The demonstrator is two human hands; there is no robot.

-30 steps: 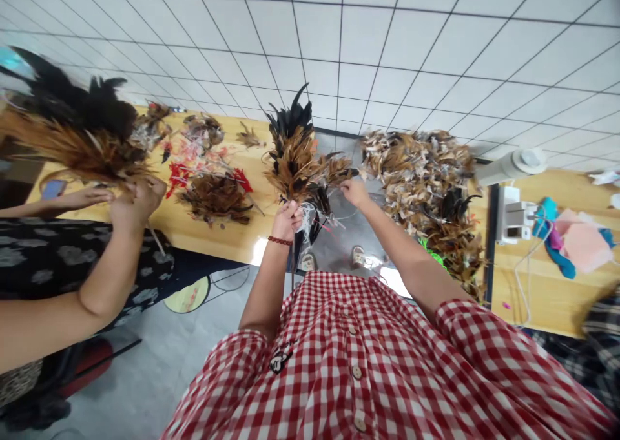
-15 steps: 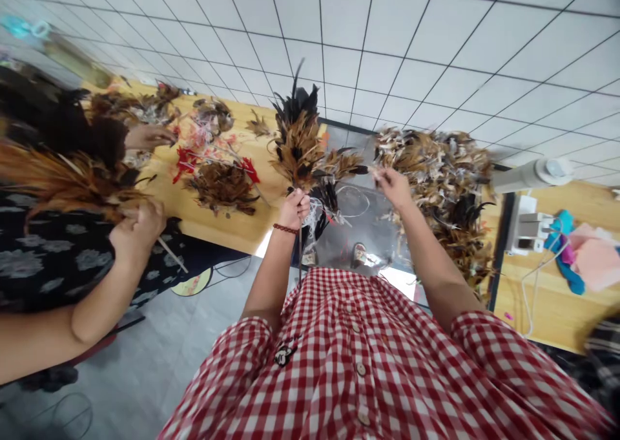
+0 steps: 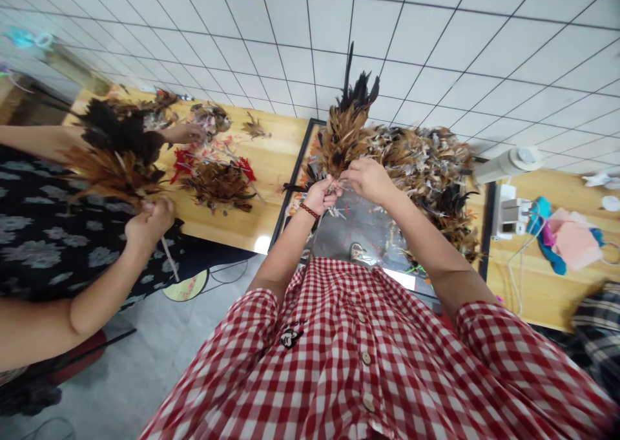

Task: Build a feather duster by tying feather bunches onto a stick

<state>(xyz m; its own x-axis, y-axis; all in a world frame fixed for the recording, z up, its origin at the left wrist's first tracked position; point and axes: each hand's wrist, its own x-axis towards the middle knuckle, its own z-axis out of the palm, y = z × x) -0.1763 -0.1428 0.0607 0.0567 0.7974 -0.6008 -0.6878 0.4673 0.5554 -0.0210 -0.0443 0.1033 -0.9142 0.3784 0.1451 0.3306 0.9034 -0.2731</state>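
My left hand (image 3: 325, 196), with a beaded bracelet on its wrist, is closed round the lower end of a feather duster (image 3: 345, 133). The duster stands up, brown feathers below and black ones at its tip. Pinched fingers of my right hand (image 3: 365, 178) meet the base of the feathers, beside the left hand. What the right fingers pinch is too small to make out; it may be a feather's end. Right behind my right hand lies a large heap of brown, black and pale feathers (image 3: 426, 162). Beneath my hands is a dark, glossy tray-like surface (image 3: 361, 223).
At left, another person's hand (image 3: 150, 223) grips a second feather duster (image 3: 116, 152) by its stick. On the wooden table (image 3: 276, 198) lie a feather bundle (image 3: 220, 187) and red strips (image 3: 183, 163). A white bottle (image 3: 508, 162), power adapter (image 3: 514, 215) and pink cloth (image 3: 574, 240) are at right.
My right hand has come in from the heap to the duster's base. My left hand and the duster have shifted right. The co-worker's duster now stands more upright.
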